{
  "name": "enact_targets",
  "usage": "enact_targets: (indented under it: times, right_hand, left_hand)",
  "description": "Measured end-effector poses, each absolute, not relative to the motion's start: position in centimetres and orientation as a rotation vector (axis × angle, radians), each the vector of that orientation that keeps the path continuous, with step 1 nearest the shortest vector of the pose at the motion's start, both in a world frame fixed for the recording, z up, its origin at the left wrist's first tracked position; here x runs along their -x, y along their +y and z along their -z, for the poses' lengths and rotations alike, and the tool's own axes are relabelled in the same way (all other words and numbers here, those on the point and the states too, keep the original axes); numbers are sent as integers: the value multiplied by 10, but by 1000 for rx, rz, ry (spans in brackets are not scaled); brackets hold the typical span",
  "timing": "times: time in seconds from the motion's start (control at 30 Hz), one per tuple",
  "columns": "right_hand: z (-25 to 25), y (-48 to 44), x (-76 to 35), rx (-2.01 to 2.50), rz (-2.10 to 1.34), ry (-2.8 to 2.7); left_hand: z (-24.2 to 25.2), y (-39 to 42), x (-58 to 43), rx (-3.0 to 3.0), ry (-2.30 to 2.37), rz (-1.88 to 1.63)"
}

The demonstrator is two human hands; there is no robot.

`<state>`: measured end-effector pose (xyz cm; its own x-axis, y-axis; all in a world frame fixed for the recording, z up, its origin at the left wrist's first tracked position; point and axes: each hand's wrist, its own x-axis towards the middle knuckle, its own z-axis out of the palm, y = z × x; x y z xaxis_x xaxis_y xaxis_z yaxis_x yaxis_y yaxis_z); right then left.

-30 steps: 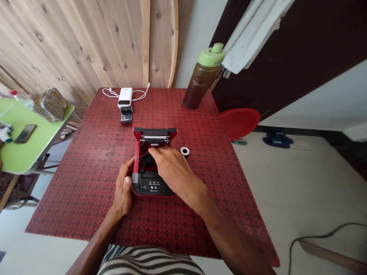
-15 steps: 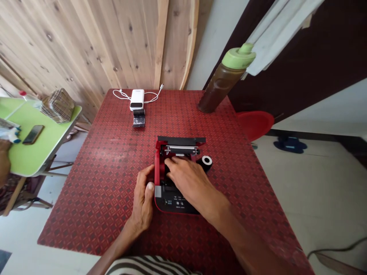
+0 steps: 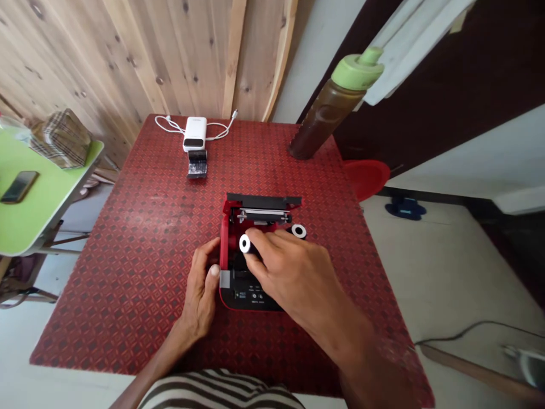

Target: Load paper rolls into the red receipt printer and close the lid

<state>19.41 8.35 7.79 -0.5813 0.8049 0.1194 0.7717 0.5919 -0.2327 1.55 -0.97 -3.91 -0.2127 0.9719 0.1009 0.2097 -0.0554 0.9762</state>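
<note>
my right hand [image 3: 293, 261] pinches the roll [image 3: 249, 245], likely light, best held mid-length; left hand [image 3: 201, 289] curves unclenched against the machine [image 3: 251, 297].

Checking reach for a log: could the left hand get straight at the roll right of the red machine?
Probably not directly: the red machine and the right hand, holding another roll, lie between the left hand and that roll.

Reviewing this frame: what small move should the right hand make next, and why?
Probably raise the held roll clear of the open device: the right hand grips it, its white end, out of sight half a second ago, now shows, and the left hand rests at the device's left side.
</note>
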Motion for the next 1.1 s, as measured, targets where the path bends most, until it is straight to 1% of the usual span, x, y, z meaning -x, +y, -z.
enact_targets:
  times: [0.03,0.1,0.17,0.27,0.4,0.5,0.67,0.87,1.1]
  right_hand:
    - [-81,78,-210,1225,-254,-2482]
    - [-82,67,-247,1140,-418,-2241]
    - [-74,56,-284,1196,-599,-2036]
    - [-42,41,-318,1336,-767,-1750]
    - [12,30,-308,1409,-935,-1662]
    - [30,26,-290,1430,-932,-1652]
    - [23,22,-295,1467,-879,-1644]
    - [17,33,-309,1451,-946,-1709]
    - [9,29,-313,1414,-1011,-1727]
  left_hand:
    - [39,-10,-15,-1309,1492,-1328]
    - [40,-10,-14,-1298,1501,-1317]
    - [42,-10,-14,-1278,1516,-1322]
    - [43,-10,-16,-1272,1535,-1338]
    - [39,-9,-17,-1316,1557,-1338]
    - [36,-7,-17,-1341,1580,-1308]
    - [37,-7,-14,-1316,1625,-1296]
    - [35,-8,-13,-1327,1663,-1242]
    - [31,-5,-15,-1338,1656,-1271]
